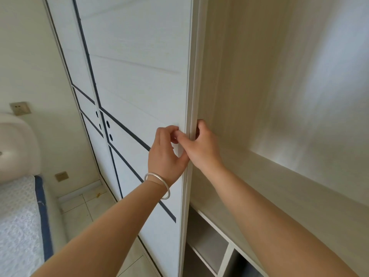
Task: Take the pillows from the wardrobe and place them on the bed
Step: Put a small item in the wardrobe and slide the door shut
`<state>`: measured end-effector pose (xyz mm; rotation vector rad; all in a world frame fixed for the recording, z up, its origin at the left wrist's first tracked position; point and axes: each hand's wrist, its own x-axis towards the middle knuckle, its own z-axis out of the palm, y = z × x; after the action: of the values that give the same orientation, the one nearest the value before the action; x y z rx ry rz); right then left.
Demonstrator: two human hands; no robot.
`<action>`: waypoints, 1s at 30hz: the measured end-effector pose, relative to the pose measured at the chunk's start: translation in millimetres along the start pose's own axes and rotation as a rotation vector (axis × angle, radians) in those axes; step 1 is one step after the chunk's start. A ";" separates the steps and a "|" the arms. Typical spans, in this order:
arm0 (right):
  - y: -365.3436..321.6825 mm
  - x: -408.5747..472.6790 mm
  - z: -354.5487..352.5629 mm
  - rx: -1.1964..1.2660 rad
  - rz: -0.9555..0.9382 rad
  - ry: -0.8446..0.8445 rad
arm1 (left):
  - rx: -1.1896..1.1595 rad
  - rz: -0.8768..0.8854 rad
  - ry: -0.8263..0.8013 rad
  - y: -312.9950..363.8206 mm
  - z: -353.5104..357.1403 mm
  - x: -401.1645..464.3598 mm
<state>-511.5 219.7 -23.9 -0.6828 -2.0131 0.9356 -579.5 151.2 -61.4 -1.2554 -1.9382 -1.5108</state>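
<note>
Both hands grip the edge of the white wardrobe door [139, 76]: the left hand [165, 154], with a silver bangle [159, 184] on its wrist, curls its fingers on the door's front, and the right hand [201, 146] wraps the edge from the inner side. Right of the hands lies a bare wardrobe shelf [279, 186]; no pillows show. Far left of them are the bed [18, 226], tiled floor [83, 212] and wall sockets [20, 107].

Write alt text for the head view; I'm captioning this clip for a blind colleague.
Both hands, left hand and right hand, grip the vertical edge of a white sliding wardrobe door, with a pale shelf showing in the opened section to the right. No pillows are visible; a bed lies at lower left.
</note>
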 end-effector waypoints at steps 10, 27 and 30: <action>-1.1 -15.4 -19.5 0.035 0.139 -0.002 | -0.029 0.203 -0.117 5.6 6.8 0.5; 4.1 -97.1 -108.8 -0.029 0.189 0.133 | -0.180 0.281 -0.159 97.5 27.3 -61.3; 5.4 -118.2 -132.6 -0.022 0.187 0.138 | -0.176 0.295 -0.153 123.8 28.9 -78.9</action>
<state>-336.8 186.9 -25.2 -0.9352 -1.8639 0.9473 -430.0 148.0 -59.3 -1.6941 -1.6421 -1.4931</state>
